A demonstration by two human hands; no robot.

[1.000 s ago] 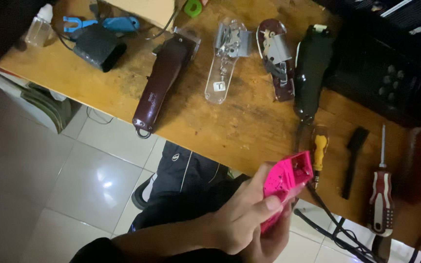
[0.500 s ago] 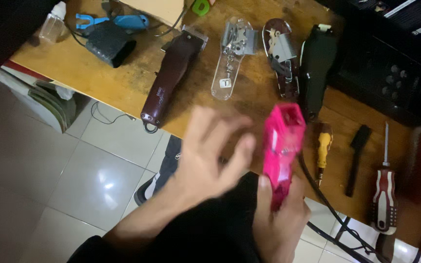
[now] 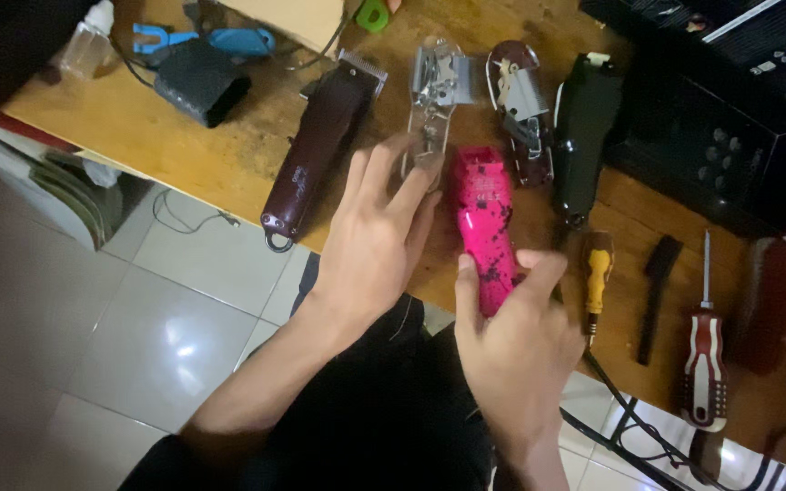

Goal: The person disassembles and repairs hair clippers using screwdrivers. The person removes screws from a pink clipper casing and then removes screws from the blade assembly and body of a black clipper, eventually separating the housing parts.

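While both hands work over the table edge, the scene reads left to right as follows.
Far left: a small clear bottle [image 3: 84,41], a blue tool [image 3: 202,40] and a black pouch [image 3: 200,82] lie on the wooden table [image 3: 184,155].
Maroon clipper: a dark red hair clipper [image 3: 320,136] lies slantwise, blade end away from the person.
Left hand: the left hand [image 3: 377,241] is released, fingers spread flat, holding nothing; its fingertips reach just beside the clear clipper shell [image 3: 434,100].
Pink clipper: the pink hair clipper [image 3: 484,223] stands out over the table edge, blade end pointing away.
Right hand: the right hand [image 3: 516,355] grasps the pink clipper by its lower end, thumb on its left side.
Right of it: an opened clipper body [image 3: 520,109], a black clipper [image 3: 584,136], a yellow-handled screwdriver [image 3: 598,273], a black brush [image 3: 657,295], a red-and-white screwdriver [image 3: 704,355].
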